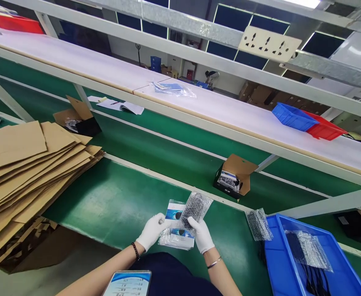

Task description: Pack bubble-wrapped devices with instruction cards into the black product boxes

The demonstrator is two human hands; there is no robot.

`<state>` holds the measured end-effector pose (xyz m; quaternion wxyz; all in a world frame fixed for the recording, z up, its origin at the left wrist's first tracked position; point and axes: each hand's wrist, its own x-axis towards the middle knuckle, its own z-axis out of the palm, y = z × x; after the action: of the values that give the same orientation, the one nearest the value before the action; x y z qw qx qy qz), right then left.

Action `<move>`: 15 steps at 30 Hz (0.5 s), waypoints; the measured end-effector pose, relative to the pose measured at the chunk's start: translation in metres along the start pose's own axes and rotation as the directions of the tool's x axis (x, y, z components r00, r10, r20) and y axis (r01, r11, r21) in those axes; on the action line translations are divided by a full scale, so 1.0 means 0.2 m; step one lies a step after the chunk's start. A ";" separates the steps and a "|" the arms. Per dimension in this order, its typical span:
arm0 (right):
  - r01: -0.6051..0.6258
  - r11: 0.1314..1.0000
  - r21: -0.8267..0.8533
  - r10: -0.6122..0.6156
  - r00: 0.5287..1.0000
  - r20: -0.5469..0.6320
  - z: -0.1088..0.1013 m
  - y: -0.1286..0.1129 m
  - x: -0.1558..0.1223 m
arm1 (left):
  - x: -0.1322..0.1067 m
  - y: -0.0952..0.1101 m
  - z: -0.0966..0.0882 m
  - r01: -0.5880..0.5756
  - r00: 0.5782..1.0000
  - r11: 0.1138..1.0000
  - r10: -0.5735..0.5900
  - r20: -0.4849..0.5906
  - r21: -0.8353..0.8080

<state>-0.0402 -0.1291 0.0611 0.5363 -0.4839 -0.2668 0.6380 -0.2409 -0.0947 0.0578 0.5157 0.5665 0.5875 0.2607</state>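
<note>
Both my hands wear white gloves and meet at the near edge of the green bench. My left hand [152, 231] grips a stack of clear bags with blue-and-white leaflets [174, 227] from the left side. My right hand [201, 235] pinches a bubble-wrap pouch holding a dark item [195, 209], tilted up over the stack. A blue-and-white card [127, 283] lies on my lap below.
A pile of flat cardboard sheets [29, 172] fills the left. An open small carton [234, 176] sits on the belt ahead. A blue bin [309, 263] with bubble-wrapped items stands at right, one pouch [258, 224] beside it. Blue and red trays [306, 121] rest on the white shelf.
</note>
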 end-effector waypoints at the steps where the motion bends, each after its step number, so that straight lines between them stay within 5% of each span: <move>1: -0.006 1.000 -0.005 0.006 1.000 0.009 0.00 0.01 0.00 | 0.01 -0.02 0.01 0.004 1.000 1.000 -0.004 0.006 0.005; 4: -0.019 0.996 -0.085 0.022 0.999 0.027 -0.04 0.05 0.03 | 0.05 -0.10 0.01 0.041 0.999 0.998 -0.041 0.004 -0.041; 6: -0.023 0.955 -0.295 0.015 0.999 -0.030 -0.11 0.06 0.08 | 0.09 -0.17 0.00 0.090 0.995 0.993 -0.093 -0.028 -0.077; 10: -0.238 0.527 -0.816 -0.025 0.955 -0.295 -0.36 0.03 0.17 | 0.18 -0.32 -0.10 0.198 0.971 0.973 -0.211 -0.112 -0.115; 15: -0.490 0.225 -0.842 0.002 0.865 -0.502 -0.69 0.05 0.14 | 0.19 -0.56 -0.29 0.366 0.897 0.913 -0.397 -0.193 -0.179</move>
<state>0.0809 -0.1295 -0.0102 0.0650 -0.8609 -0.3975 0.3108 -0.3310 -0.0675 -0.0338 0.5251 0.3697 0.7223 0.2568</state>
